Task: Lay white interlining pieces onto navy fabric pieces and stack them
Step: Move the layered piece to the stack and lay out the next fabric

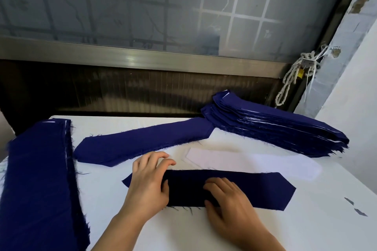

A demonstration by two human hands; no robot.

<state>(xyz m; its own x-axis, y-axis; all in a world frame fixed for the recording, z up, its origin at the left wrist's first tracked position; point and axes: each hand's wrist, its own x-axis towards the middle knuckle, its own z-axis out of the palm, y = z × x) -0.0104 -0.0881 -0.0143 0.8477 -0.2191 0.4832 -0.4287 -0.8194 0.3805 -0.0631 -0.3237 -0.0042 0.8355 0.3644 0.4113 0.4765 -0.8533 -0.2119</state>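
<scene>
A navy fabric piece [251, 188] with pointed ends lies flat on the white table in front of me. My left hand [149, 179] rests on its left end with loosely bent fingers. My right hand [228, 199] lies flat on its middle. Just behind it lies a pile of white interlining pieces [251, 161]. Farther back, a second single navy piece [142, 142] lies at a slant. A tall stack of navy pieces with white layers between them [273, 128] sits at the back right.
A long pile of navy fabric [40, 179] runs along the left edge of the white table [183, 228]. Small dark scraps [355, 206] lie at the right. A frosted window and dark sill stand behind the table; a knotted rope [293, 75] hangs at the right.
</scene>
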